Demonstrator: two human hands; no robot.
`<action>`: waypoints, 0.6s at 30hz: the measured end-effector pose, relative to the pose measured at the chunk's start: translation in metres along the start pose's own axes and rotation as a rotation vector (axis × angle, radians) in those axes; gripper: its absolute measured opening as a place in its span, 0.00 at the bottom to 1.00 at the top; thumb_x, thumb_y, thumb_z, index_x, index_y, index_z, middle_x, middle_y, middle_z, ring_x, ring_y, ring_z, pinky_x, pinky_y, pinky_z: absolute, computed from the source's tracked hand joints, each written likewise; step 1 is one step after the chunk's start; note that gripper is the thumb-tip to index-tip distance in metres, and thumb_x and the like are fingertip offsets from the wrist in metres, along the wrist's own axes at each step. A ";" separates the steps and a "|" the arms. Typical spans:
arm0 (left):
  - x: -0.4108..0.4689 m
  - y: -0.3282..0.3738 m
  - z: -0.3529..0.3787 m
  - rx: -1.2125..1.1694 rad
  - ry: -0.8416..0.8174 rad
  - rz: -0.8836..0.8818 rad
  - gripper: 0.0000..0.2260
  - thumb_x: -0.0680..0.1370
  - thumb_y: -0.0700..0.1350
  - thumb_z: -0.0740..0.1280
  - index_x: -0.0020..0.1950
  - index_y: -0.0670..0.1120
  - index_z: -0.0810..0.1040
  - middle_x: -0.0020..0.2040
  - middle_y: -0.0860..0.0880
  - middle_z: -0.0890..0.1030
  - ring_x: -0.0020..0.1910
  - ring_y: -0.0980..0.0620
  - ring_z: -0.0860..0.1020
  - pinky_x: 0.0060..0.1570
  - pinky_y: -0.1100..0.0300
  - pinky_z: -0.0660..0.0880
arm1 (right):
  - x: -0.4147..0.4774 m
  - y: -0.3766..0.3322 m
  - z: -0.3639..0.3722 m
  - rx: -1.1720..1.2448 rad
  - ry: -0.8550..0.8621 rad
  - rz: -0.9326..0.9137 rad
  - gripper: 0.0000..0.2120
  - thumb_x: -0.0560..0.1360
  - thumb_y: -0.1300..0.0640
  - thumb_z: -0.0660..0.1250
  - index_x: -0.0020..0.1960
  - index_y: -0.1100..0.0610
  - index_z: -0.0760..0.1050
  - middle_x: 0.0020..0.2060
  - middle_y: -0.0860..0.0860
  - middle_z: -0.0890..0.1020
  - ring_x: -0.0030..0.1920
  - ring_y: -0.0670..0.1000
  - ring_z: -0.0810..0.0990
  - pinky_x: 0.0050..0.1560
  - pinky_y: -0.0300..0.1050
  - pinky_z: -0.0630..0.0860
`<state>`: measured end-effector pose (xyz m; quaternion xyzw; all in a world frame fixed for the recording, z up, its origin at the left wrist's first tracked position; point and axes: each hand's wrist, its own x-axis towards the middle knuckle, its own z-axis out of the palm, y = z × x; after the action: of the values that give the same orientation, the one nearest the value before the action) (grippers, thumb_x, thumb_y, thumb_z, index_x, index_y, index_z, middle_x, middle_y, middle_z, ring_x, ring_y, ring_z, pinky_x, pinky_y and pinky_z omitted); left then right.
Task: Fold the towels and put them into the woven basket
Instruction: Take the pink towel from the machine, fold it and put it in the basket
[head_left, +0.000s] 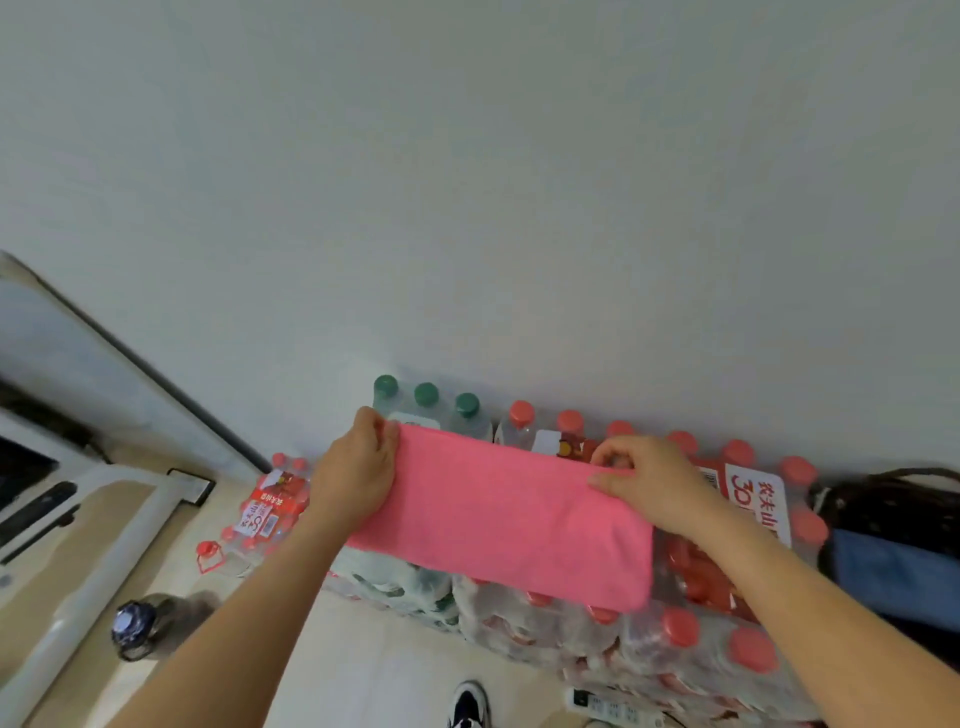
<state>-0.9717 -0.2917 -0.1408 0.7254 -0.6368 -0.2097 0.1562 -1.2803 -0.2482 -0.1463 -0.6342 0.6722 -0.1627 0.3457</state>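
A pink towel (511, 517) hangs folded in the air in front of me, stretched between both hands above packs of bottled water. My left hand (358, 470) pinches its upper left corner. My right hand (649, 480) pinches its upper right edge. The towel's lower folded edge droops toward the bottles. No woven basket shows in this view.
Shrink-wrapped packs of red-capped bottles (691, 634) and green-capped bottles (426, 402) stand against a white wall. A dark bag (898, 509) with blue cloth sits at the right. A dark bottle (134, 626) stands on the floor left. My shoe (469, 704) and a power strip (610, 706) lie below.
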 end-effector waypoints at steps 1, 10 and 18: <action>0.005 -0.004 0.003 0.034 0.023 0.026 0.12 0.82 0.53 0.52 0.52 0.46 0.67 0.42 0.46 0.78 0.44 0.40 0.77 0.42 0.50 0.68 | 0.004 0.000 0.004 -0.031 0.029 -0.003 0.04 0.72 0.53 0.73 0.44 0.45 0.78 0.40 0.41 0.79 0.42 0.44 0.77 0.42 0.40 0.70; 0.033 -0.030 0.020 0.125 0.098 0.082 0.09 0.82 0.54 0.54 0.51 0.48 0.66 0.39 0.50 0.77 0.37 0.46 0.73 0.36 0.54 0.65 | 0.017 0.008 0.017 -0.367 0.202 -0.200 0.11 0.73 0.49 0.69 0.53 0.52 0.80 0.45 0.49 0.75 0.44 0.51 0.75 0.46 0.48 0.74; 0.051 -0.038 0.009 0.161 -0.007 0.448 0.13 0.75 0.49 0.70 0.59 0.52 0.80 0.54 0.49 0.75 0.54 0.47 0.70 0.50 0.50 0.74 | 0.022 -0.001 0.010 -0.420 0.035 -0.194 0.15 0.71 0.44 0.70 0.56 0.44 0.77 0.44 0.40 0.72 0.50 0.46 0.73 0.48 0.46 0.64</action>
<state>-0.9382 -0.3367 -0.1732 0.5755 -0.7969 -0.1208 0.1385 -1.2718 -0.2679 -0.1580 -0.7511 0.6329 -0.0626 0.1772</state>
